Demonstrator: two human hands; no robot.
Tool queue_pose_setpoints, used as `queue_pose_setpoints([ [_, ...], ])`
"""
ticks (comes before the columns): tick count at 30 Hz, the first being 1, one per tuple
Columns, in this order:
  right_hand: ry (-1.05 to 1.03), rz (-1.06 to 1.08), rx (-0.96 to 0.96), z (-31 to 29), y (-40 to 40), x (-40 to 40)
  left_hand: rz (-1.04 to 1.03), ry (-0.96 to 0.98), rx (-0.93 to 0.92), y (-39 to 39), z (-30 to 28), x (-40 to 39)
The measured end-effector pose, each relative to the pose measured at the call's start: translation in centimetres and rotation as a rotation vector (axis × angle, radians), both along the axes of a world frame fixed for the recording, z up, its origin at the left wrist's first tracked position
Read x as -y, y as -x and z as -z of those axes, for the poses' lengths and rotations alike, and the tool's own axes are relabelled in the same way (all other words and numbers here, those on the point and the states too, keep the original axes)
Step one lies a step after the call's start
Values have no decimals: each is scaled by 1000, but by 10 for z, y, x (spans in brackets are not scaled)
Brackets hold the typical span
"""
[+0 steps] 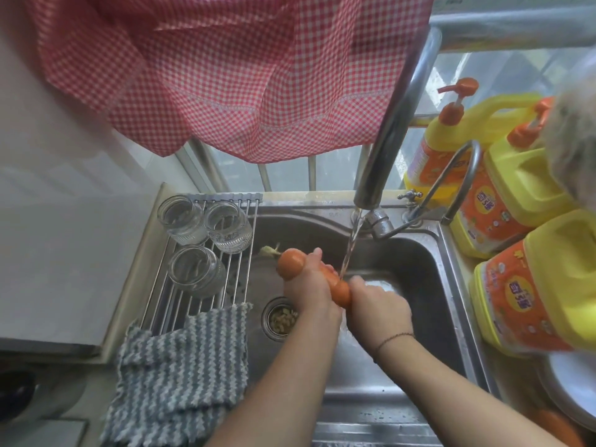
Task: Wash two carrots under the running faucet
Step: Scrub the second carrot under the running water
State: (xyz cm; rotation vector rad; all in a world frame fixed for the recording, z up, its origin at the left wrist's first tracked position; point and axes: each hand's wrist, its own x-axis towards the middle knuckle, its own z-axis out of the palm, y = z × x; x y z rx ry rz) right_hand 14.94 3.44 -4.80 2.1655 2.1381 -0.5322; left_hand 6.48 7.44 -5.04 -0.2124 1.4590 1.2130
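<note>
The left hand [309, 282] grips the thick end of a carrot [292, 263], and the right hand [379, 306] closes its fingers around the other end, so the carrot lies across the sink [416, 253] between them. A stream of water [350, 246] from the faucet [387, 150] falls on its middle. Three glass jars [196, 269] stand on a rack at the left, and yellow detergent bottles [522, 185] stand at the right.

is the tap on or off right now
On. A stream of water falls from the faucet spout onto the carrot gripped by the left hand and right hand.
</note>
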Motion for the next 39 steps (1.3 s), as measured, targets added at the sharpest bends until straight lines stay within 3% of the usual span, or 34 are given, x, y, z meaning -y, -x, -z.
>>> queue_pose_setpoints([
  [2,-183,-161,-105,10,-6,0,-105,4,26,9,-8,-10],
  [5,-114,-192,-526,1,-21,-1,-130,-87,121,27,-13,-19],
  [9,-132,102,-1064,-21,-24,11,-153,-169,315,33,-16,-22],
  [11,-199,218,-1187,-28,-22,20,-174,-188,404,34,-19,-24],
  [20,-415,286,-1127,-25,-20,27,-248,-257,510,43,-21,-24],
  [24,-403,215,-1138,-16,-24,27,-251,-298,490,47,-15,-23],
  [27,-380,290,-1148,-14,-17,24,-291,-340,430,50,-13,-24],
  [32,-419,319,-780,-12,1,4,-322,-401,224,50,-9,-18],
  [35,-167,386,-825,-17,10,-7,-253,-433,220,52,-11,-16],
  [39,563,450,-1140,-31,6,-6,-145,-536,294,54,-15,-9],
])
